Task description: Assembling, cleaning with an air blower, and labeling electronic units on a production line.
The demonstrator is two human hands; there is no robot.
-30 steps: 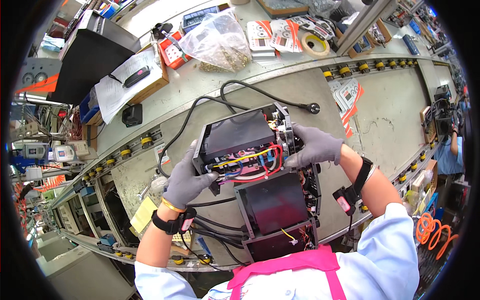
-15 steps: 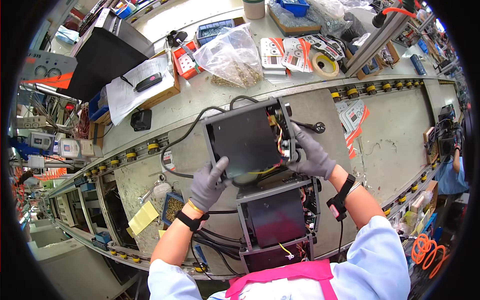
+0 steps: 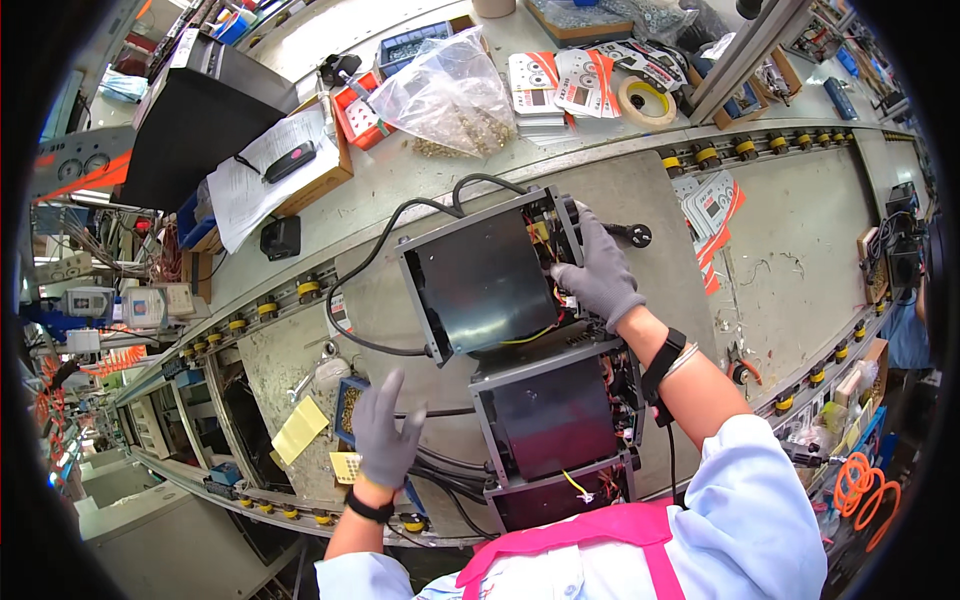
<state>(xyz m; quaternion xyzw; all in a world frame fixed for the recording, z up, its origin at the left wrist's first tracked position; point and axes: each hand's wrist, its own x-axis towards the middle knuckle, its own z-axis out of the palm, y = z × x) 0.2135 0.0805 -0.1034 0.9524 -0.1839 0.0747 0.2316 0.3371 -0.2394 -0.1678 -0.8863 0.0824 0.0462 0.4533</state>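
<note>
- A long grey workbench (image 3: 800, 235) crosses a cluttered workshop, with yellow-and-black rollers (image 3: 745, 148) lining its rails.
- On the far ledge lie a clear plastic bag (image 3: 455, 100) of brass-coloured parts, a roll of tape (image 3: 660, 112) and a red bin (image 3: 362, 122).
- The upper unit (image 3: 485, 275), a dark box in a grey metal frame, sits tilted mid-bench, its right end open on coloured wires.
- The person's gloved right hand (image 3: 603, 275) grips that end, thumb at the opening and fingers around the outer side.
- The gloved left hand (image 3: 385, 432) is apart from the unit, its fingers spread and loose, near a blue box (image 3: 347, 410) of small parts.
- Two similar units, the middle one (image 3: 550, 415) and the nearest one (image 3: 560, 503), stand in line toward the person's pink apron (image 3: 570, 532).
- A black cord (image 3: 375, 240) loops along the upper unit's left side.
</note>
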